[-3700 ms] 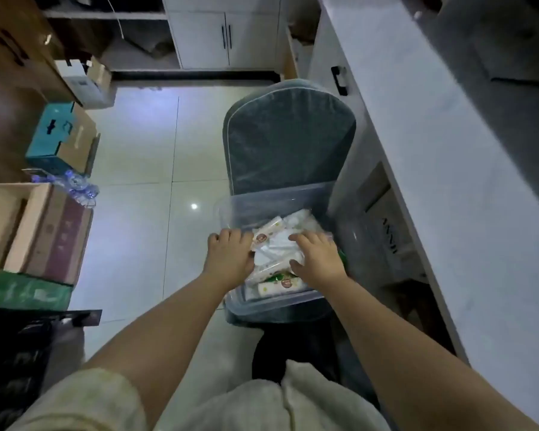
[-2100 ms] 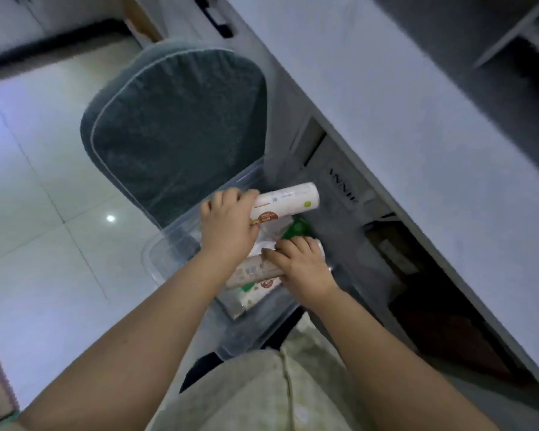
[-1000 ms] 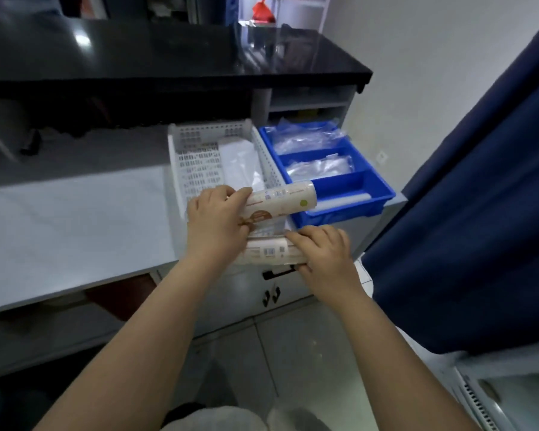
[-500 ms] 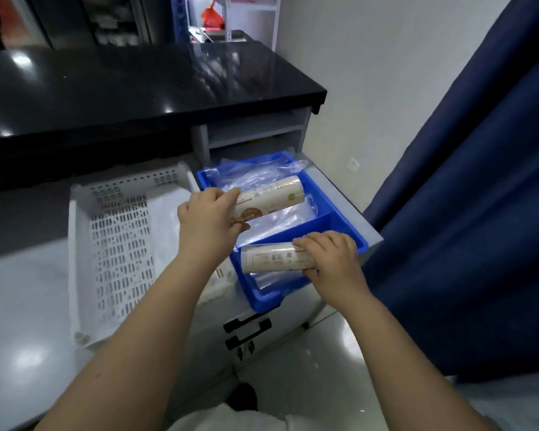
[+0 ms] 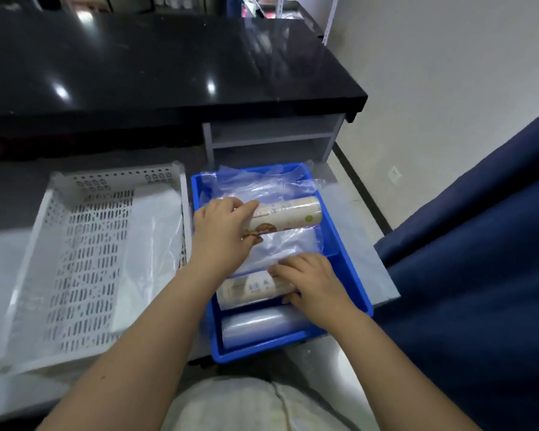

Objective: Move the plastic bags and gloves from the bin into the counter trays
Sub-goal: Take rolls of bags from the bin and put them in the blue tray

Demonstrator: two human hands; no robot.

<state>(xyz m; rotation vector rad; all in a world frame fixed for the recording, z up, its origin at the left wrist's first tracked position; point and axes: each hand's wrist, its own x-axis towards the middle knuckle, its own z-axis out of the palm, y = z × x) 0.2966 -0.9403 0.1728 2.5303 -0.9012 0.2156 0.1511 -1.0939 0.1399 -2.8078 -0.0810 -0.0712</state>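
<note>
My left hand [image 5: 223, 231] grips one end of a cream printed roll of plastic bags [image 5: 288, 216], held level above the blue tray's [image 5: 353, 278] middle compartment. My right hand [image 5: 313, 286] is closed on a second printed roll [image 5: 246, 289], which lies low in the tray's front compartment against the divider. A plain bluish roll [image 5: 263, 326] rests in front of it. Clear flat bags [image 5: 262, 188] fill the tray's back compartments. The bin is out of view.
A white perforated tray [image 5: 75, 259] with a flat clear bag [image 5: 151, 244] stands left of the blue tray on the grey counter [image 5: 0, 262]. A black raised counter [image 5: 156, 66] runs behind. A dark blue curtain [image 5: 479, 244] hangs at the right.
Both hands carried the rolls from the bin over to the counter. Since half a second ago the right hand has lowered its roll into the blue tray's front compartment; the left roll hovers further back.
</note>
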